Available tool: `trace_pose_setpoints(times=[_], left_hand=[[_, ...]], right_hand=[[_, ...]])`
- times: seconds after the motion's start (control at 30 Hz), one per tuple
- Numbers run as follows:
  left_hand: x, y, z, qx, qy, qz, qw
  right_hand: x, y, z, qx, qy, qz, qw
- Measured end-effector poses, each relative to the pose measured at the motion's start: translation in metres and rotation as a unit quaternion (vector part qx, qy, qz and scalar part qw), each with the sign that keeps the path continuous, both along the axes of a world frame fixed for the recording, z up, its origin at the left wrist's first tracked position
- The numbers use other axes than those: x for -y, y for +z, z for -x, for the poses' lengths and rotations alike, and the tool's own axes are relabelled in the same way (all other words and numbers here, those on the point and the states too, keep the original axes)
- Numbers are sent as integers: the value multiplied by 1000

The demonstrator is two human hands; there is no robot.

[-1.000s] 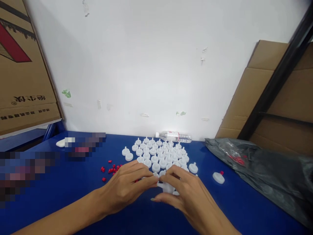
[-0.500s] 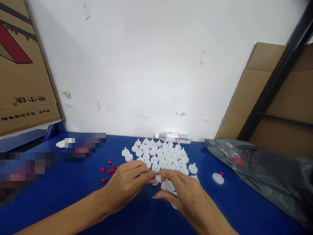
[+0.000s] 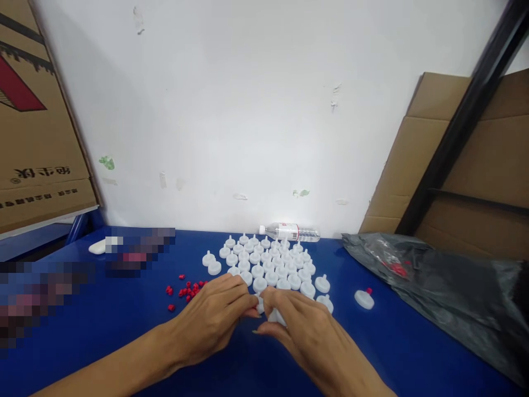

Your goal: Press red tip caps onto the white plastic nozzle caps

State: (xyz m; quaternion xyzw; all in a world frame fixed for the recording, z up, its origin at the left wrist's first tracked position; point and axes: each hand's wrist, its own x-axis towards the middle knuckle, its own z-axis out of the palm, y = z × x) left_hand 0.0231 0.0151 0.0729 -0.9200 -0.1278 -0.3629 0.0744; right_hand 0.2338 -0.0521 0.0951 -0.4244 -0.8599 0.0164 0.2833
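My left hand [image 3: 223,303] is closed in a pinch, with a bit of a small red cap [image 3: 255,300] showing at its fingertips. Close beside it, my right hand [image 3: 297,317] curls thumb and fingers around a white spouted lid [image 3: 276,317]. The fingertips of both hands almost meet, and the fingers cover most of what they hold. Just beyond them stand many white spouted lids [image 3: 270,277], spouts upward. Loose red caps [image 3: 194,291] lie to the left of my left hand.
A clear plastic bottle [image 3: 289,231] lies against the wall. One white lid with a red cap [image 3: 364,299] sits apart on the right. Farther right is a grey plastic sheet [image 3: 438,292] with a clear bag of red pieces [image 3: 397,269]. A white object [image 3: 98,246] lies at left.
The view has shifted slightly. My right hand has drawn a little closer to my left, and the white lid in it is more covered by the fingers.
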Motion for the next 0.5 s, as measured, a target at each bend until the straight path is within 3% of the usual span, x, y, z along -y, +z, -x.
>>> trace_pose_setpoints(times=[0.17,0.27,0.33,0.5], left_hand=[[4,18,5,-60,53,10,997],[6,28,10,-135,83,16,987],[5,29,11,-195,110,7,975],[0,19,11,-279,126,-88,948]], right_hand=[[-11,5,-36,-16,-36,-51,998],[-23,6,-78,-45,-154,-76,984],[-31,5,-108,-34,-223,-83,971],[-41,-2,-152,50,-304,-58,950]])
